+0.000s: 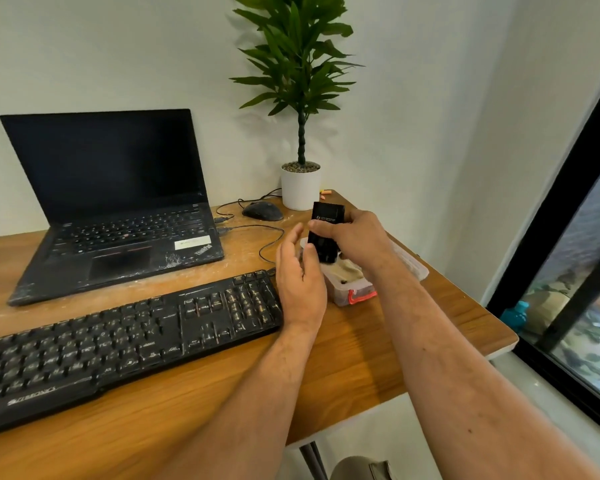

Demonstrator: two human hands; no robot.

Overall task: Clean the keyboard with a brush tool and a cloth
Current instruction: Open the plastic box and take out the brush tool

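A clear plastic storage box [352,292] with a red-orange latch sits near the right edge of the wooden desk [194,403], just beside the number-pad end of the dusty black full-size keyboard [118,341]. Inside it lies a crumpled beige cloth [347,269]; its clear lid [409,261] rests behind it, toward the desk edge. Above the box, the right hand [354,237] grips a black rectangular brush tool [324,233], thumb across its front face and fingers curled behind it, holding it upright. The left hand [300,271] hovers just to the left of the tool with fingers loosely spread and relaxed, holding nothing; its fingertips are close to the tool's lower end, and whether they touch it cannot be told.

The keyboard lies diagonally across the front of the desk, its keys flecked with pale dust. Behind it stands an open black laptop [115,202] with a dark screen and a scuffed palm rest. A dark wired mouse [262,211] sits to the laptop's right, its cable [271,244] looping over the desk toward the keyboard. A white pot holding a tall green plant [300,133] stands at the back corner, and a dark-framed window [575,271] runs along the right.

The laptop reads "ThinkPad". White lettering marks the tool and the keyboard's lower edge, too blurred to read surely.
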